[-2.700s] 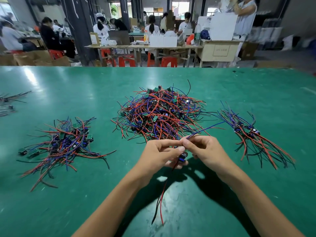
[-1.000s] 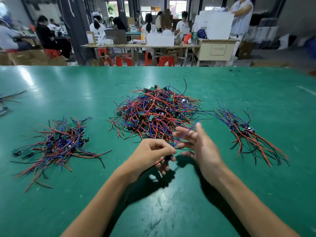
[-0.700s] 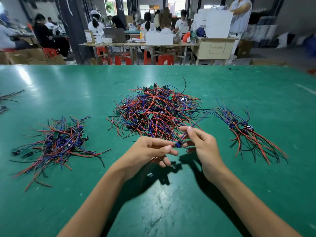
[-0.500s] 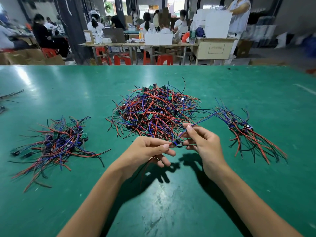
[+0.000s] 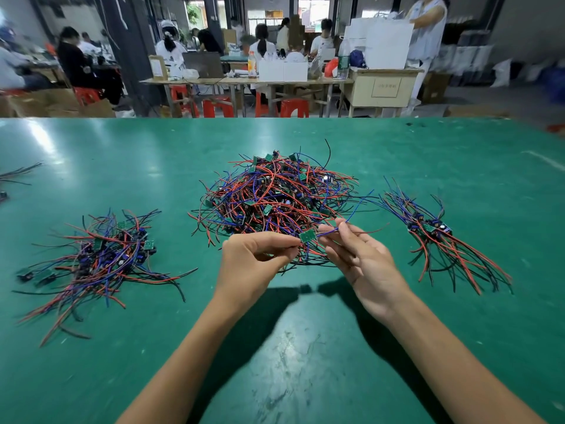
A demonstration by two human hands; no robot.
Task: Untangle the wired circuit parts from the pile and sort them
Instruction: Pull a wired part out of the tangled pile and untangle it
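Observation:
A big tangled pile point(image 5: 275, 197) of small green circuit boards with red, blue and black wires lies mid-table. Just in front of it I hold one wired part: its green board point(image 5: 307, 236) hangs between my hands. My left hand point(image 5: 250, 264) pinches the wires at the board's left side. My right hand point(image 5: 363, 258) pinches the blue wire running right from the board, its other fingers spread. A looser sorted heap point(image 5: 101, 255) lies at the left. A bundle with wires laid parallel point(image 5: 443, 243) lies at the right.
The green table point(image 5: 290, 347) reaches to a far edge, beyond which people sit at workbenches with red stools. A few stray black wires point(image 5: 18, 172) lie at the far left edge. Both forearms cast shadows on the mat in front of me.
The part has turned so its green board shows between my hands, which have lifted slightly toward the pile. Earlier my right hand let go, opened, then took hold of the blue wire again.

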